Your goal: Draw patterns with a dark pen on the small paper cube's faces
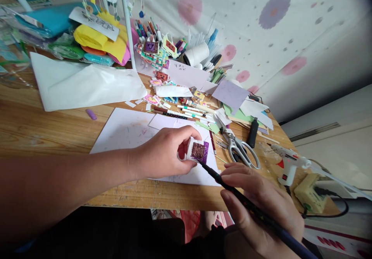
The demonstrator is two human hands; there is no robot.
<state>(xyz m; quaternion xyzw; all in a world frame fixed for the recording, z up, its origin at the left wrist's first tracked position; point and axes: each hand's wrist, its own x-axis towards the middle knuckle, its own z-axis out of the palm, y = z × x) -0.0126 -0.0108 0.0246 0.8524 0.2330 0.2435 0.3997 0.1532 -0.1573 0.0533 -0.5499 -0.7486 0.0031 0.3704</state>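
Observation:
My left hand (167, 150) pinches a small white paper piece (198, 150) between thumb and fingers, above white paper sheets (116, 129). A brown square and a purple patch at its right side are coloured on the piece. My right hand (258, 201) is closed around a dark marker (242, 197), whose tip meets or nearly meets the lower edge of the coloured part. Beyond my left hand, several pens (186, 112) lie on the wooden table.
Scissors (242, 150), a black bottle-like object (253, 132), a glue gun (289, 162) and a power strip (310, 193) are at the right. Paper and pen holders stand at the back. A purple lump (91, 114) and crumpled white sheet (87, 84) lie left.

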